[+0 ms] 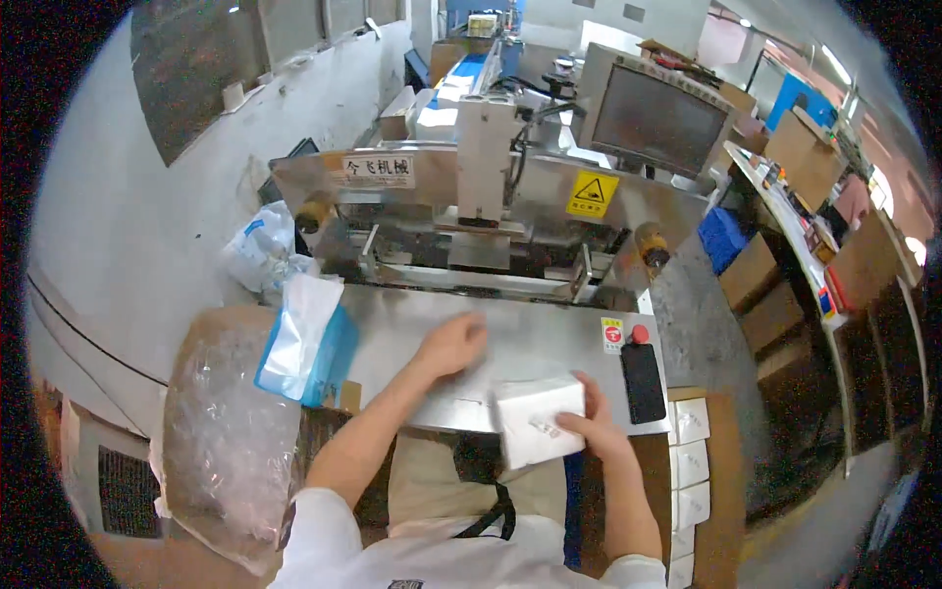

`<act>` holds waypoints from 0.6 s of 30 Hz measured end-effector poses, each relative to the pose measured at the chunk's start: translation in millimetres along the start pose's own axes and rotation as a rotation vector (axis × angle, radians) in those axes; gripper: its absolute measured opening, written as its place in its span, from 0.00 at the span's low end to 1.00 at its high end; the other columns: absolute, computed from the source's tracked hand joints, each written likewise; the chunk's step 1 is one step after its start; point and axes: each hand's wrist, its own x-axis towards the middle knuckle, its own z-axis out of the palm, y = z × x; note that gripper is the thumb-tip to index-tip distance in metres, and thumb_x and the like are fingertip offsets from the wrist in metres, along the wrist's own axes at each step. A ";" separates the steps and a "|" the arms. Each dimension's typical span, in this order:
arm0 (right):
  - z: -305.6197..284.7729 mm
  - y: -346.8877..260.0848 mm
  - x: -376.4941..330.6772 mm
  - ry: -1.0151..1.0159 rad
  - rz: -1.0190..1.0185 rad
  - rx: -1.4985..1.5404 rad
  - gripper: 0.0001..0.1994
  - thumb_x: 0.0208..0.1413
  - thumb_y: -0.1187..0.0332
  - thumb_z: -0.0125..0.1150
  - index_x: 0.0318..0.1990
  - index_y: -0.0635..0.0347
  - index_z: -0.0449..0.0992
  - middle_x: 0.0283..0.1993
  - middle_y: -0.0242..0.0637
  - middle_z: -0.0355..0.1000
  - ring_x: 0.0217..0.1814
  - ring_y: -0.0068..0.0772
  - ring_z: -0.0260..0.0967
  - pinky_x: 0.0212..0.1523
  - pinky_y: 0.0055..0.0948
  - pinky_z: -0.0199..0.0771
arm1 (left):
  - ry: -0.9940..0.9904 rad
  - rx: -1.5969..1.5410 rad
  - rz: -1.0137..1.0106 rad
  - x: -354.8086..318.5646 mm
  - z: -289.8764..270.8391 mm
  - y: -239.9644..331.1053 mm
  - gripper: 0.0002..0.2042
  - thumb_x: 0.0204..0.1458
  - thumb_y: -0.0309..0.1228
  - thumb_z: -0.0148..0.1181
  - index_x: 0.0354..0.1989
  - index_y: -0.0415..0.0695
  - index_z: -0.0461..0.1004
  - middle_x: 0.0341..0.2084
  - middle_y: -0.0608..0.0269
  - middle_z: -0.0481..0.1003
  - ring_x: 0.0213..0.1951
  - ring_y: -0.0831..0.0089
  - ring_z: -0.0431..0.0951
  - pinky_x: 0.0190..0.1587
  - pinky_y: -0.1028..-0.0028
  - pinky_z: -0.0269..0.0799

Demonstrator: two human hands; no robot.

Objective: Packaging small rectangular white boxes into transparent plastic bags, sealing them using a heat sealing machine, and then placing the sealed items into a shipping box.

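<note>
White pack: I see a white block of tissues (538,420) at the near edge of the steel table (549,339), tilted, partly over the edge.
Right hand: my right hand (589,424) grips the pack's right end, thumb on its top face and the other fingers curled behind it.
Left hand: my left hand (449,346) lies palm down on the steel, fingers loosely together and blurred, just left of the pack and not touching it.
Table items: a black phone (643,382) lies just right of the pack, a red button (639,334) beyond it.
Left side: a blue-and-clear film bag (304,339) stands on a plastic-wrapped carton (221,432).
Right side: a row of white packs (690,461) sits in a cardboard box.
Beyond: the packing machine (491,211) with a yellow warning sticker (593,193) and a dark screen (659,120).
</note>
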 end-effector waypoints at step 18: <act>-321.7 98.7 -333.2 0.657 0.599 -1.026 0.33 0.37 0.58 0.76 0.54 0.61 0.73 0.47 0.48 0.76 0.51 0.46 0.73 0.50 0.37 0.73 | 0.057 0.375 0.309 123.9 52.8 -47.0 0.15 0.62 0.35 0.51 0.44 0.35 0.75 0.38 0.44 0.77 0.44 0.47 0.75 0.50 0.59 0.69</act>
